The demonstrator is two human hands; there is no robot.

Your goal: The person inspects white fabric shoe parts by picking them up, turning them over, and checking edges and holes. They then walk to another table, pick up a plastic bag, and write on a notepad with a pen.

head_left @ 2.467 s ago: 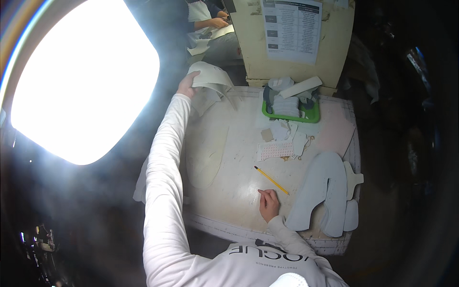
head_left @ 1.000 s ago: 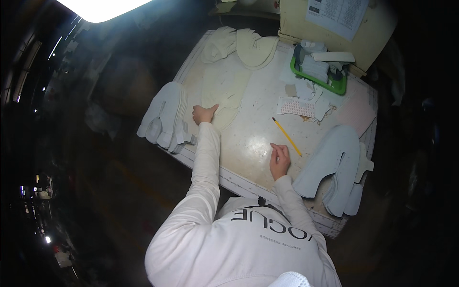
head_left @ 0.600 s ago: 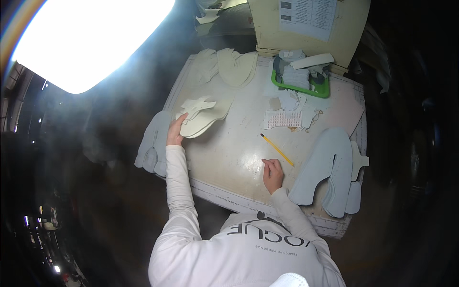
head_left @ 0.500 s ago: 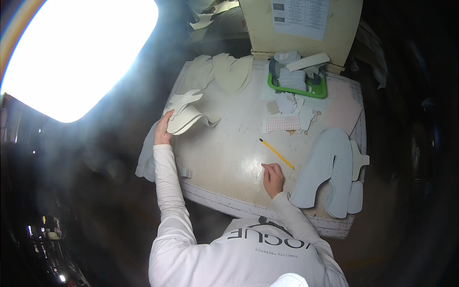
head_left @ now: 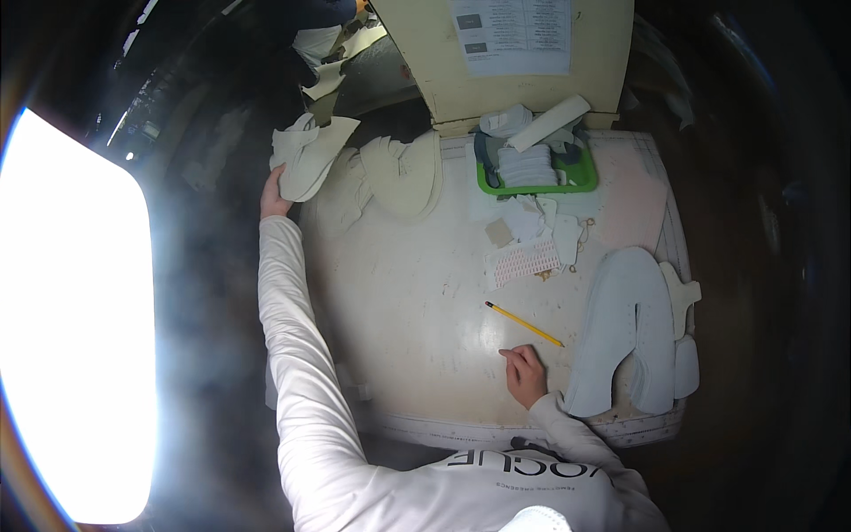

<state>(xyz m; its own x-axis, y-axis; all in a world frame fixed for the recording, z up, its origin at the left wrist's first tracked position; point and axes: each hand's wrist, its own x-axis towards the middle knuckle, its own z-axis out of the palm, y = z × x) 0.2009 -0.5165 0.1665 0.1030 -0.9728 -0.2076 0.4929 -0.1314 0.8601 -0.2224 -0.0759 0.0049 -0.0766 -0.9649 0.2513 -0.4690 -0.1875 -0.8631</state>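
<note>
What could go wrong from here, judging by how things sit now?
The left hand grips layered cream pieces near one end, by the table's far left corner; a layer could slip free and perhaps fall off the table.

The yellow pencil lies just beyond the right hand, so a stray move might knock it.

The white strip atop the heaped green tray could slide off.

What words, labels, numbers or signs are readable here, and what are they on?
White shirt: large dark lettering with a smaller line; not copied here.
Posted sheet: table of print, too small to read.
Red-marked paper: rows too small to read.
Table-edge strip: marks too small to read.
</note>
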